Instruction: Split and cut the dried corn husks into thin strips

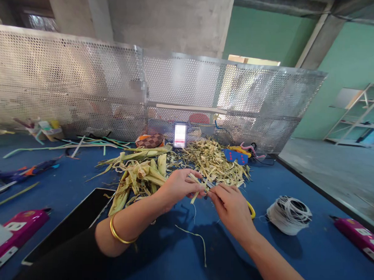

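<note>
Pale corn husk strips are pinched between the fingers of my left hand, in the middle of the view. Close beside it, my right hand is closed on a pair of scissors; a yellow handle loop shows past the hand and a blade lies at the husk. Most of the scissors is hidden by my fingers. A thin thread hangs below the hands, and a loose husk strand lies on the blue table. Behind my left hand is a pile of whole dried husks.
Cut husk scraps are heaped beyond the hands. A spool of white string stands at right, near a magenta power strip. At left lie a black tray, another power strip and a glue gun. A perforated metal screen stands behind.
</note>
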